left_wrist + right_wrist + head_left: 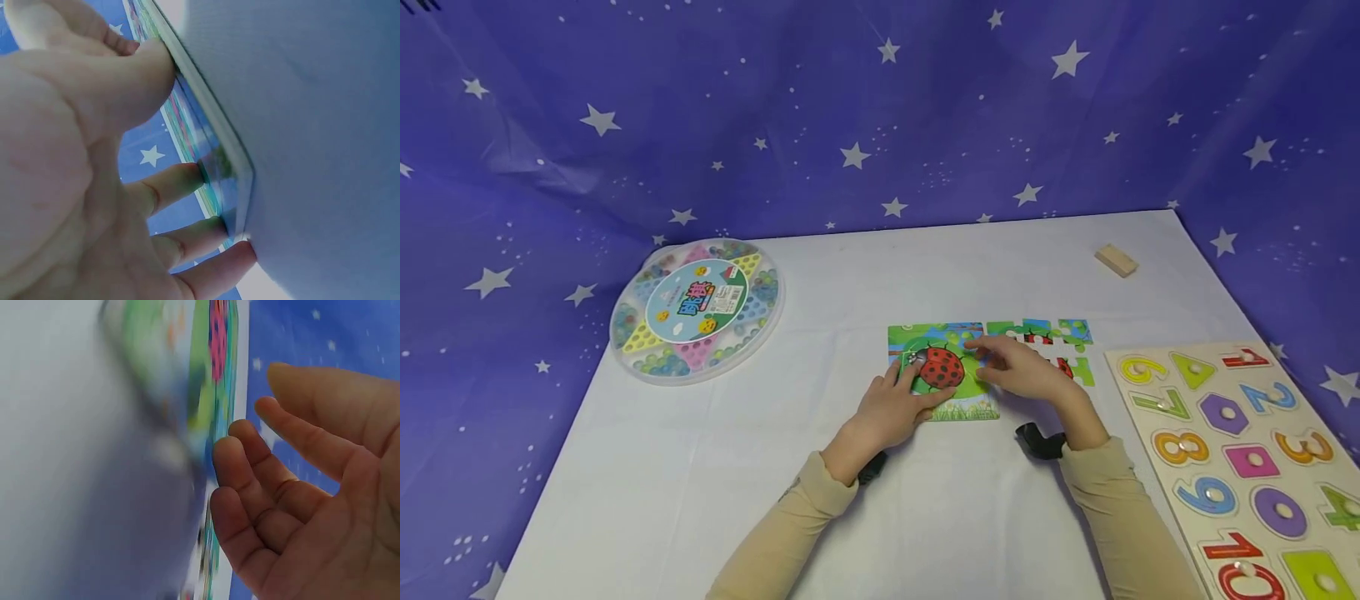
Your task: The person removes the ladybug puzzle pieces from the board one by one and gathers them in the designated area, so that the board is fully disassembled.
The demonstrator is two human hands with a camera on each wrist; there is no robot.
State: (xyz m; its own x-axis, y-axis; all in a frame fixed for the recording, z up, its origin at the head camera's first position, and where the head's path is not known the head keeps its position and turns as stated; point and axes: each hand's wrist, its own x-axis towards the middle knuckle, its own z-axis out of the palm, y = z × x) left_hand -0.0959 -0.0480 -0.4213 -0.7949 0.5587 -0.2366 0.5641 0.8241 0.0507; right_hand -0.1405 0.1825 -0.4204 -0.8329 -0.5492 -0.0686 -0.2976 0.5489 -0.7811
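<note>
A ladybug picture card [979,408] lies flat on the white table, green and blue around a red, black-spotted ladybug. My left hand [891,411] rests over its left part with fingers spread; in the left wrist view the thumb and fingertips [190,175] touch its edges. Above the card's right side is my right hand [1018,367], fingers loosely bent and nothing between them. In the right wrist view its thumb stands apart from the fingers [231,462]. Partly hidden behind that hand, several jigsaw pieces [1078,331] with green, blue and red print lie to the card's right.
A round Chinese checkers box [696,312] with marbles sits at the back left. On the right lies a wooden number and shape puzzle board [1161,450] with knobbed pieces. A small wooden block [1116,260] is at the back right. Purple starry cloth [880,108] hangs behind the table.
</note>
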